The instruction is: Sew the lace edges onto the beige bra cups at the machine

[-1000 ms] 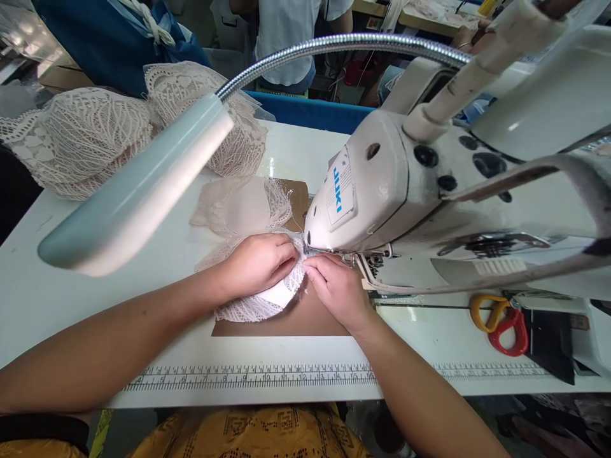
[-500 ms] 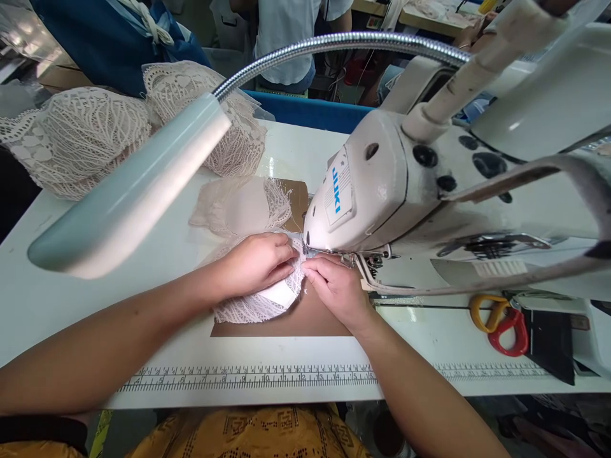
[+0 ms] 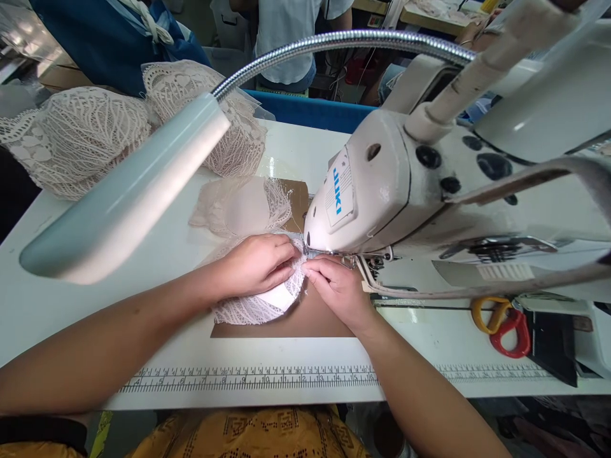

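Note:
A pale lace bra cup lies under the needle end of the white sewing machine. My left hand rests on top of it, fingers bent together and gripping the lace close to the needle. On the cup's right edge, my right hand pinches the fabric between thumb and forefinger. A second lace cup lies just behind, seemingly joined to the first. Beneath the work is a brown plate. The needle tip and presser foot are partly hidden by my fingers.
A lamp on a flexible metal neck hangs over the left side. Piled lace cups sit at the back left. Scissors with orange and red handles lie right. A printed ruler runs along the front edge. Another person is beyond the table.
Both hands keep their hold on the lace cup, with hardly any movement. The machine and lamp appear slightly shifted in the view.

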A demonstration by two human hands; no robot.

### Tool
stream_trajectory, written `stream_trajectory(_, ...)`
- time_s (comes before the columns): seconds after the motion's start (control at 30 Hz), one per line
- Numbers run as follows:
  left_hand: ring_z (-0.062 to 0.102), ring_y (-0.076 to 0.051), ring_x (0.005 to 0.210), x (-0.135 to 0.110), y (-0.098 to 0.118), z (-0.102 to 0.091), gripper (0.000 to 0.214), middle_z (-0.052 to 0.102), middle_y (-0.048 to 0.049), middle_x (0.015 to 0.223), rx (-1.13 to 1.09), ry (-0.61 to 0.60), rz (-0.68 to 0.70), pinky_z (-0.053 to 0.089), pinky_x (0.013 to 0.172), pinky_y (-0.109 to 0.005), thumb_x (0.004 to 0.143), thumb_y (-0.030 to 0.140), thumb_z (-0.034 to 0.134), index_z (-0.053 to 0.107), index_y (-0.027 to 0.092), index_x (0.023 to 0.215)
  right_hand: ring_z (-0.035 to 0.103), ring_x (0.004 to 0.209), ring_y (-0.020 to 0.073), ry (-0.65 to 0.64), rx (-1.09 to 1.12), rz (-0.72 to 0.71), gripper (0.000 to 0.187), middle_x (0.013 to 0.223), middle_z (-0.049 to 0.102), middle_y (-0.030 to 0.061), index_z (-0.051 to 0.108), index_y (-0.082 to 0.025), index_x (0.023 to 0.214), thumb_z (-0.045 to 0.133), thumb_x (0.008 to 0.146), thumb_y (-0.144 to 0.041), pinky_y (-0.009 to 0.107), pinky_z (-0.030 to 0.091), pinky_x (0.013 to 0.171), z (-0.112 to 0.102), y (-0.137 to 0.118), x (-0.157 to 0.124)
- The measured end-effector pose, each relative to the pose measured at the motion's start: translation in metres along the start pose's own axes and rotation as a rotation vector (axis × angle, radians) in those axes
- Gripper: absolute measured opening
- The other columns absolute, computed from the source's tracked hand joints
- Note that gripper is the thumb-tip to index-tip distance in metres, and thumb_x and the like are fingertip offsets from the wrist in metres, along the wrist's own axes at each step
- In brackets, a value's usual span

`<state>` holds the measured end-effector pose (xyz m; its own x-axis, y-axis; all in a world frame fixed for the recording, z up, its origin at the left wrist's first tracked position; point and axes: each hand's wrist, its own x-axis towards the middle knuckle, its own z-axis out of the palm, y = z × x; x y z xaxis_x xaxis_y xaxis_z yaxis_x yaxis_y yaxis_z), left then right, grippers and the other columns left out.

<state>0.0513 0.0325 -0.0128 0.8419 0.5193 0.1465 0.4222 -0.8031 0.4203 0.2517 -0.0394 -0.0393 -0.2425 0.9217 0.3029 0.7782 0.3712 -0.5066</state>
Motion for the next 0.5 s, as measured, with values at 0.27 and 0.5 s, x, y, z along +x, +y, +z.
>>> stream_trajectory(0.27, 0.063, -0.018, 0.071, 0.003, 0.004, 0.013, 0.027, 0.068, -0.0056, 0.082, 0.106, 0.089, -0.005, 0.045, 0.06, -0.028, 0.096, 0.028, 0.045, 0.067, 0.016, 0.084, 0.066, 0.102, 0.0205, -0.028, 0.128, 0.005, 0.019, 0.103, 0.073, 0.0017, 0.07, -0.025, 0.095, 0.053, 0.092, -0.02, 0.036, 0.053, 0.092, 0.001, 0.002, 0.0)
stream_trajectory(0.5, 0.062, -0.017, 0.069, 0.001, 0.002, 0.012, 0.026, 0.068, -0.0055, 0.079, 0.065, 0.125, 0.026, 0.045, 0.061, -0.028, 0.095, 0.026, 0.046, 0.067, 0.014, 0.085, 0.066, 0.101, 0.0201, -0.025, 0.027, -0.025, 0.019, 0.103, 0.073, 0.0031, 0.071, -0.025, 0.097, 0.052, 0.093, -0.022, 0.032, 0.054, 0.09, 0.001, 0.001, -0.001)
